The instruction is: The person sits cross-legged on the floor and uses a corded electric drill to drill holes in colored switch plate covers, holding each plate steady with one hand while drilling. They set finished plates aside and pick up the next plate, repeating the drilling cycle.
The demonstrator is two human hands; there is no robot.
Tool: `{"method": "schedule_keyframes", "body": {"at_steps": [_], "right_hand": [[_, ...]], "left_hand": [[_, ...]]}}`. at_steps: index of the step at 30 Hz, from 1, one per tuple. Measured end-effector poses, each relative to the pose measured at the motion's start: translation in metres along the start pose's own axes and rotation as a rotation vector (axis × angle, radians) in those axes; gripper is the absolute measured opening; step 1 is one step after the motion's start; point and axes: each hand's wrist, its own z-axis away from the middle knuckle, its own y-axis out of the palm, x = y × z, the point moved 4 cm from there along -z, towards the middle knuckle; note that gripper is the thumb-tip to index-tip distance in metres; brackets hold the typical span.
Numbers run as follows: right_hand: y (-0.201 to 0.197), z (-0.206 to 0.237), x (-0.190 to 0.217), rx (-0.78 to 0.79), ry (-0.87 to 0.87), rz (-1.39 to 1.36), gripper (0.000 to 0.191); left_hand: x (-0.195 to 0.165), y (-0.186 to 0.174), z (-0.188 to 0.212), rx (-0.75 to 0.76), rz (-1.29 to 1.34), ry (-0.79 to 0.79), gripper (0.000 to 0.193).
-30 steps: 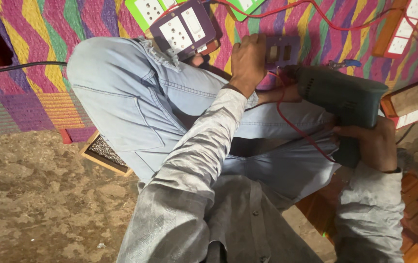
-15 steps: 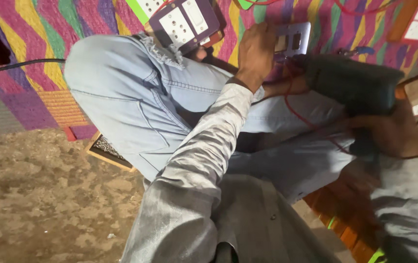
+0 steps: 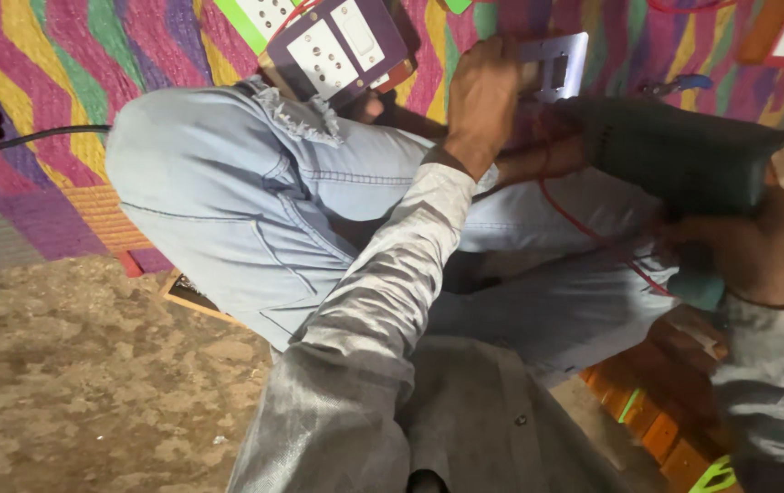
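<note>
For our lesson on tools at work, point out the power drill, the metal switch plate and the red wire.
power drill [image 3: 684,155], head view, on its dark green body.
metal switch plate [image 3: 561,64], head view, on its upper right part beside the left hand.
red wire [image 3: 593,236], head view, where it crosses the jeans.

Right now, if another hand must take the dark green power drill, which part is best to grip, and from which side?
Grip the drill around its thick body, coming from above. The body lies roughly level and its top is bare. The right hand already fills the handle end, and the front end points at the grey switch plate that the left hand steadies, so both ends are probably best avoided.
</note>
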Motion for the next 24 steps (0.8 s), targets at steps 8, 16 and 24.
{"method": "schedule_keyframes", "body": {"at_steps": [8,16,24], "right_hand": [[-0.004,0.0,-0.032,0.067,-0.31,-0.068,0.043],[0.001,0.007,-0.078,0.15,-0.127,-0.624,0.046],[0.003,0.016,-0.103,0.222,-0.465,-0.991,0.053]], "left_hand": [[-0.003,-0.011,0.007,-0.086,0.064,0.061,0.02],[-0.01,-0.025,0.009,0.049,0.073,0.064,0.065],[-0.039,-0.019,0.011,0.162,0.157,0.432,0.048]]}}
